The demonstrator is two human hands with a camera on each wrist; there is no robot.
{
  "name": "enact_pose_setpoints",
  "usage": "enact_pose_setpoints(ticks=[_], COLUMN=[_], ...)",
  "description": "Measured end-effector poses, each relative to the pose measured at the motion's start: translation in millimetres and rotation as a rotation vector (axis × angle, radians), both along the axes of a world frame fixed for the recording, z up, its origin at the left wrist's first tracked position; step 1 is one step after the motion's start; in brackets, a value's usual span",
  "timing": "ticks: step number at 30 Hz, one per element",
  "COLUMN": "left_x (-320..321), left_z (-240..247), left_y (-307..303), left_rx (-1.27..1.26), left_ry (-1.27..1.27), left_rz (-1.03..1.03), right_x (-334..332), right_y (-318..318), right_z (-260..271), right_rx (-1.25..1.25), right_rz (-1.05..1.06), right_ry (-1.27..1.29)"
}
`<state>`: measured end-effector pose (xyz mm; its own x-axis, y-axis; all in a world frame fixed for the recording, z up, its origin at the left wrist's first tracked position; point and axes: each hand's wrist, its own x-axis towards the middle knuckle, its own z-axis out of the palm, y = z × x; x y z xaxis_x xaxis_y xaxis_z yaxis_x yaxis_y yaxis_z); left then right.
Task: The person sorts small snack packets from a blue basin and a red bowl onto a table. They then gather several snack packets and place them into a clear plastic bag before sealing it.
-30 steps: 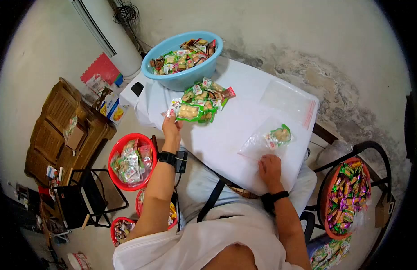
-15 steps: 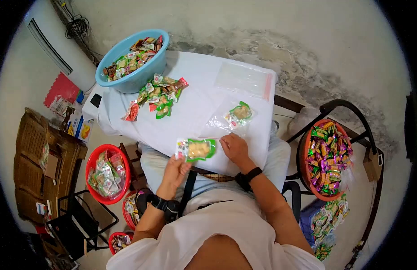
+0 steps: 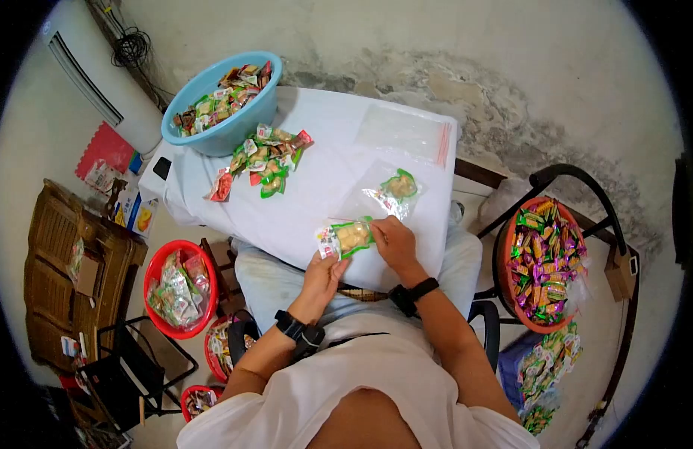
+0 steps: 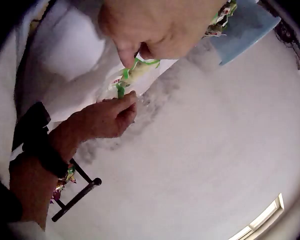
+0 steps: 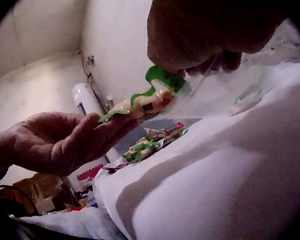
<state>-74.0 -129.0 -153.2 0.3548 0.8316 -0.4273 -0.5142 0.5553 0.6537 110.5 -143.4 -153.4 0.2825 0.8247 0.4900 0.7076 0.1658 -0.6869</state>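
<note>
My left hand (image 3: 322, 283) holds a green-edged snack packet (image 3: 353, 237) by its near end, over the table's front edge. In the right wrist view the packet (image 5: 151, 101) lies along the fingers of the left hand (image 5: 65, 140), the thumb on it. The right hand (image 3: 395, 241) pinches the mouth of a clear plastic bag (image 3: 361, 200), close to the packet's far end. Inside that bag lies another green-edged packet (image 3: 400, 185). A pile of mixed packets (image 3: 268, 159) is on the white table (image 3: 316, 112), left of the bag.
A blue basin (image 3: 245, 120) of packets stands at the table's back left, near a phone (image 3: 161, 168). More clear bags (image 3: 402, 135) lie at the back right. Red baskets (image 3: 209, 310) stand left of the table, a basket of wrapped sweets (image 3: 542, 266) on a chair at right.
The left hand has carried the packet from the pile to the right, up to the bag's mouth. The right hand has stayed by the bag. The head view has shifted.
</note>
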Motion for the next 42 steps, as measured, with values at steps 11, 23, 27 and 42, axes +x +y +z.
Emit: enact_pose_setpoints(ticks=[11, 23, 27, 42], left_x=[67, 73, 89, 119], left_z=[-2, -34, -37, -69], left_y=[17, 27, 54, 106], left_rx=[-0.064, -0.050, 0.490, 0.087], left_ry=[-0.065, -0.244, -0.002, 0.059], left_rz=[0.019, -0.056, -0.056, -0.042], right_x=[1, 0, -3, 18], right_y=[4, 4, 3, 13], right_z=[12, 14, 17, -22], right_rx=[0.108, 0.102, 0.118, 0.048], right_rz=[0.104, 0.125, 0.170, -0.040], right_ry=[-0.107, -0.048, -0.106, -0.073])
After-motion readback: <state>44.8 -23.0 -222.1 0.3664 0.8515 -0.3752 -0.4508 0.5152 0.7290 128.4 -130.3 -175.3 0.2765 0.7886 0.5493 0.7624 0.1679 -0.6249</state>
